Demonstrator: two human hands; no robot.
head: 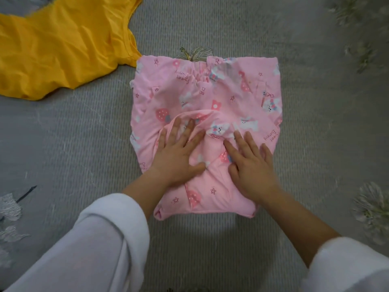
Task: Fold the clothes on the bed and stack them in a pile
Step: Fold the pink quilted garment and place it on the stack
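A pink garment (212,98) printed with bunnies, strawberries and stars lies partly folded in the middle of the grey bedspread (88,131). Its near part is bunched and doubled over. My left hand (179,152) rests flat on the folded pink cloth with fingers spread. My right hand (250,163) presses flat beside it, fingers apart, on the same fold. Neither hand grips the cloth. A yellow garment (61,45) lies spread and unfolded at the upper left, its corner close to the pink one.
The grey bedspread has ribbed texture and embroidered flower patches (372,209) at the right edge and another flower patch (10,207) at the left. White sleeves (90,245) cover both forearms near the bottom.
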